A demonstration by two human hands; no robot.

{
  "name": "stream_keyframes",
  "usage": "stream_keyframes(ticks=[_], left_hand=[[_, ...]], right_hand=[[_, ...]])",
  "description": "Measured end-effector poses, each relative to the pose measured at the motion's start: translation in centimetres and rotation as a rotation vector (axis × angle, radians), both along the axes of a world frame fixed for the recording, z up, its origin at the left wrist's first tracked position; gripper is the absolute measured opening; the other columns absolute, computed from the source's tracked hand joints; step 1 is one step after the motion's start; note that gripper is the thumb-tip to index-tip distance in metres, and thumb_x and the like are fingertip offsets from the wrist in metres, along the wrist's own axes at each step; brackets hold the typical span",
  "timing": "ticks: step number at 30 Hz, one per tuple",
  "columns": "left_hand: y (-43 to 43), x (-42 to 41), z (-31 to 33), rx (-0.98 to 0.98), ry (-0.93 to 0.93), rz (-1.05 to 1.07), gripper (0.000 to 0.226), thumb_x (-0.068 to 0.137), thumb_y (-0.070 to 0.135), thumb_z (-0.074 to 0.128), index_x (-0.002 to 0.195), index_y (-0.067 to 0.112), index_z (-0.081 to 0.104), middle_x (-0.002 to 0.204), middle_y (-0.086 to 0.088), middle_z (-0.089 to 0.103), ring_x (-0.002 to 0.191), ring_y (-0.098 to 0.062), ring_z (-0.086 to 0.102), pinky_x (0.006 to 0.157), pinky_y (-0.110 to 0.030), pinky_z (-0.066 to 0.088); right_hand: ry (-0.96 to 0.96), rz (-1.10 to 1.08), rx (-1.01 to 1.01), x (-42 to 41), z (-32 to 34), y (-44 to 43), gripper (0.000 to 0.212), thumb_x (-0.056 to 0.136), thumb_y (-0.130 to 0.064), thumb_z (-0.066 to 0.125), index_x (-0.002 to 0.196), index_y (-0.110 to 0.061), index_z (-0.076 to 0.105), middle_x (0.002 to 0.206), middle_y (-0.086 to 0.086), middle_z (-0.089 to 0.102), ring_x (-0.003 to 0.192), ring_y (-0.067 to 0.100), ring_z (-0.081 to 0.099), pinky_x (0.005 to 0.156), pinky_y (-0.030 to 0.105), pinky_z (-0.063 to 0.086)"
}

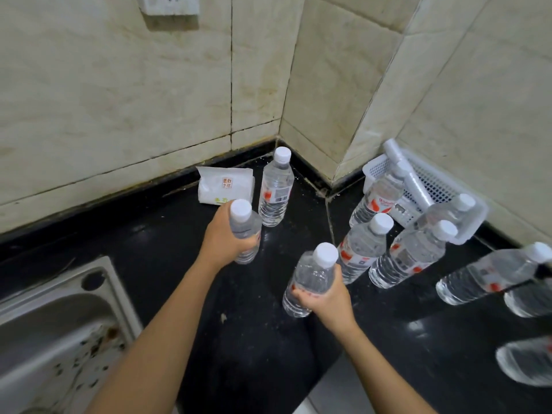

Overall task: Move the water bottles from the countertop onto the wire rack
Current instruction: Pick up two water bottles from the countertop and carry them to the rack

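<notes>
Clear water bottles with white caps and red labels stand on a black countertop [167, 234] in a tiled corner. My left hand [222, 237] is shut around one bottle [246, 231] near the middle. My right hand [324, 297] grips a second bottle [310, 279] closer to me. One bottle [274, 189] stands alone at the back by the wall. Several more bottles [363, 246] cluster to the right, some blurred at the right edge [490, 273]. No wire rack is in view.
A white tissue pack [224, 185] lies against the back wall. A white perforated plastic basket [433, 186] sits in the right corner, a white roll leaning in it. A steel sink [56, 327] is at the lower left. A wall socket [168, 4] sits high up.
</notes>
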State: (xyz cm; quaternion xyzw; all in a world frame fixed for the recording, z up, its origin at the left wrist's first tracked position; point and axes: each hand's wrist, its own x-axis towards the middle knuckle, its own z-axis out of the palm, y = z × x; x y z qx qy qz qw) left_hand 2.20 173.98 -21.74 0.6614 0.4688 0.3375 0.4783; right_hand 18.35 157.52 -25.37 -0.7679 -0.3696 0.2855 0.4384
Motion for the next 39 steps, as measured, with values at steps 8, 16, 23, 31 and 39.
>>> stream_keyframes(ticks=[8, 16, 23, 31, 39], left_hand=[[-6.1, -1.9, 0.7, -0.031, 0.048, -0.249, 0.057, 0.058, 0.012, 0.073, 0.106, 0.030, 0.047, 0.103, 0.000, 0.059, 0.094, -0.011, 0.058, 0.075, -0.019, 0.043], [-12.0, -4.4, 1.3, -0.180, -0.175, -0.266, 0.052, 0.051, 0.014, 0.068, 0.091, 0.044, 0.055, 0.082, 0.018, 0.068, 0.076, 0.008, 0.062, 0.067, -0.008, 0.048], [-18.2, 1.5, 2.7, -0.263, -0.207, -0.619, 0.050, 0.060, -0.004, 0.070, 0.088, 0.035, 0.055, 0.081, 0.010, 0.065, 0.071, 0.008, 0.062, 0.067, -0.011, 0.050], [-27.3, 7.0, 4.0, -0.338, -0.219, -0.881, 0.046, 0.049, 0.006, 0.065, 0.088, 0.028, 0.057, 0.080, 0.008, 0.067, 0.072, 0.004, 0.065, 0.065, -0.012, 0.052], [-40.8, 13.3, 3.7, -0.374, -0.267, -0.947, 0.053, 0.042, 0.011, 0.068, 0.091, 0.028, 0.058, 0.083, 0.007, 0.067, 0.074, -0.006, 0.064, 0.068, -0.019, 0.054]], right_hand=[[-0.024, 0.028, 0.054, -0.3, 0.8, -0.8, 0.062, 0.055, -0.019, 0.085, 0.100, -0.035, 0.045, 0.098, -0.020, 0.059, 0.091, -0.002, 0.060, 0.077, 0.010, 0.044], [-0.004, -0.187, 0.118, 0.0, 2.2, -10.7, 0.059, 0.057, 0.000, 0.083, 0.105, -0.015, 0.053, 0.102, 0.008, 0.066, 0.092, 0.016, 0.066, 0.079, 0.026, 0.051], [-0.053, -0.495, 0.174, -0.6, 5.3, -21.1, 0.055, 0.055, -0.008, 0.081, 0.099, -0.026, 0.053, 0.094, -0.009, 0.065, 0.080, -0.004, 0.064, 0.069, 0.012, 0.049], [-0.028, -0.780, 0.159, -1.1, 6.4, -33.0, 0.058, 0.046, -0.022, 0.077, 0.097, -0.026, 0.051, 0.095, -0.006, 0.063, 0.078, -0.005, 0.063, 0.063, 0.010, 0.047], [0.007, -0.953, 0.237, 0.1, 6.1, -47.7, 0.053, 0.048, -0.009, 0.079, 0.092, -0.022, 0.051, 0.091, -0.001, 0.063, 0.073, -0.008, 0.062, 0.062, 0.007, 0.047]])
